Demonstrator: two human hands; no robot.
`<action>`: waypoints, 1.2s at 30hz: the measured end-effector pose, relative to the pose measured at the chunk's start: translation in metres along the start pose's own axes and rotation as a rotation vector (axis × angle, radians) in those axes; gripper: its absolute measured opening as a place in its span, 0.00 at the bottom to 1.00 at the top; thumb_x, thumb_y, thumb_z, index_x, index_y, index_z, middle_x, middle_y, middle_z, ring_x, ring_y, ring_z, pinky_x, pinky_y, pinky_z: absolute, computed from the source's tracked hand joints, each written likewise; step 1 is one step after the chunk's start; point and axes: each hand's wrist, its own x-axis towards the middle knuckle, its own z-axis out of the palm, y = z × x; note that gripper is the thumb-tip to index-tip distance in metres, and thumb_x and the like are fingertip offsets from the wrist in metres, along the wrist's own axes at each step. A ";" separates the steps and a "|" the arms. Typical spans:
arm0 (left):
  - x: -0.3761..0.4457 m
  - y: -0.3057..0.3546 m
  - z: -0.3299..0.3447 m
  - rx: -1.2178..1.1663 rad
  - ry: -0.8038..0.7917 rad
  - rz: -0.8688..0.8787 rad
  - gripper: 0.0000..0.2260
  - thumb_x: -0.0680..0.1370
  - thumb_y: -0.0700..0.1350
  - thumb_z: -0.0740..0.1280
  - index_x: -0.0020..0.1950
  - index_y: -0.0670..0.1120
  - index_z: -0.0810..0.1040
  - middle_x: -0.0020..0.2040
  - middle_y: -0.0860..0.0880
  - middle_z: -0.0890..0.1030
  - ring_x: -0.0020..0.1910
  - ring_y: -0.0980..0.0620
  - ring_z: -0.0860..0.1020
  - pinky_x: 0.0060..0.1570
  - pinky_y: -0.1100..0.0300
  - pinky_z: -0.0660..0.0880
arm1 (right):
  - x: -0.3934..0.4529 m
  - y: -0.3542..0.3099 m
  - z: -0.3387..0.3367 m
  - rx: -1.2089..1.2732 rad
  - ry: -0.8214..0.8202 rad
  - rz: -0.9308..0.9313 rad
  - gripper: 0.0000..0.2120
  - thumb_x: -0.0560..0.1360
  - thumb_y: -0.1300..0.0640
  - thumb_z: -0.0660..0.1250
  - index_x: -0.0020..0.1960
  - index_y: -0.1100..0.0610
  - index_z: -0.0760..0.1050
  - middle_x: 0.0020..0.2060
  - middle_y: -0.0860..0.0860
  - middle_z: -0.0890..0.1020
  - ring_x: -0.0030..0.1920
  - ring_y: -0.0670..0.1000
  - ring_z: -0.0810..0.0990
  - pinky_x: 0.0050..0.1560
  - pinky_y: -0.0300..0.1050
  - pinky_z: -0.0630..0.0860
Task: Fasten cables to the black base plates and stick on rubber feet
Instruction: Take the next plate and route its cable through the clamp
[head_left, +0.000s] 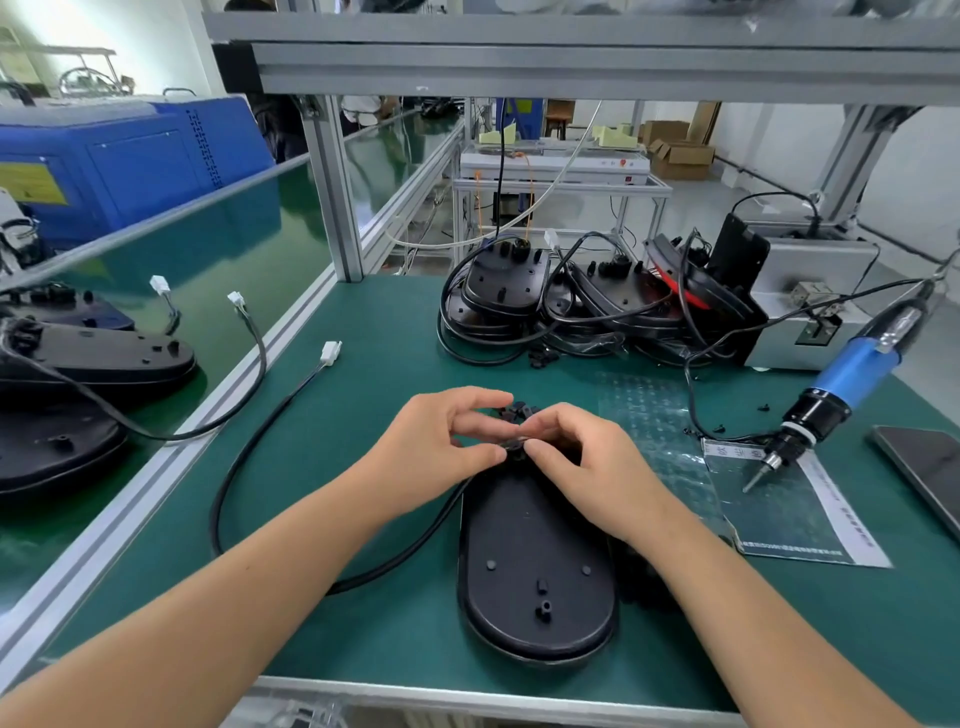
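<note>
Both hands meet at the far end of a black base plate (537, 566), which lies flat on the green table (395, 332) directly below the wrists. The left hand (441, 441) and the right hand (576, 462) are close together, thumbs and forefingers pinching a small black clip (514, 447) at the plate's far edge; the exact grip on the part is hidden by the fingers. A black cable (249, 457) leaves the plate under the left hand, loops out to the left of that hand and ends in a white connector (331, 352) well beyond it. A few small black parts (514, 411) sit just past the fingertips. To the right of the right hand lies a clear sheet of rubber feet (644, 410), and further right a blue electric screwdriver (826, 395) rests with its tip on a printed bag (789, 514). Beyond the hands, a pile of base plates with cables (566, 296) stands at the far side of the table.
</note>
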 end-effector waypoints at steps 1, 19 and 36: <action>0.000 0.000 0.002 -0.028 0.032 -0.029 0.15 0.73 0.38 0.73 0.54 0.55 0.79 0.46 0.57 0.85 0.39 0.60 0.82 0.48 0.65 0.76 | 0.000 0.000 0.000 0.007 -0.006 0.000 0.07 0.76 0.59 0.67 0.49 0.47 0.78 0.45 0.42 0.83 0.48 0.38 0.80 0.52 0.33 0.73; 0.004 -0.002 0.004 -0.023 0.010 -0.163 0.04 0.72 0.41 0.73 0.39 0.49 0.84 0.37 0.49 0.84 0.36 0.58 0.78 0.45 0.60 0.75 | 0.005 -0.005 0.000 0.066 -0.042 0.086 0.05 0.75 0.57 0.69 0.42 0.49 0.81 0.36 0.42 0.83 0.37 0.38 0.77 0.39 0.29 0.70; -0.001 0.005 0.009 0.029 0.002 -0.131 0.03 0.74 0.40 0.73 0.40 0.45 0.83 0.36 0.49 0.84 0.35 0.57 0.78 0.42 0.62 0.76 | -0.002 -0.004 0.005 0.046 0.021 0.043 0.05 0.74 0.57 0.69 0.42 0.48 0.80 0.37 0.41 0.82 0.41 0.41 0.79 0.44 0.34 0.74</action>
